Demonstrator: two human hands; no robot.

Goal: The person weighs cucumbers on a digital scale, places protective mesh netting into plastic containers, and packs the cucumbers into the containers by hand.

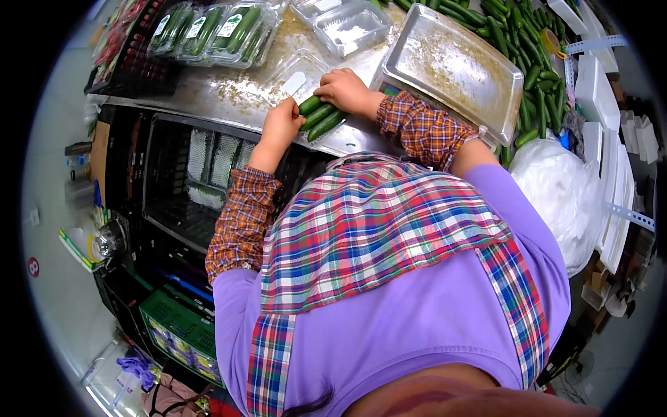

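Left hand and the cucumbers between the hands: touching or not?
Touching. The head view shows the left hand's fingertips against the near-left ends of the cucumbers.

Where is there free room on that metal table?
Mainly the strip of table between the packed cucumbers, the clear container and the front edge, though dirty. The shallow tray looks free too, though stained. Loose cucumbers crowd the far right, beyond the tray.
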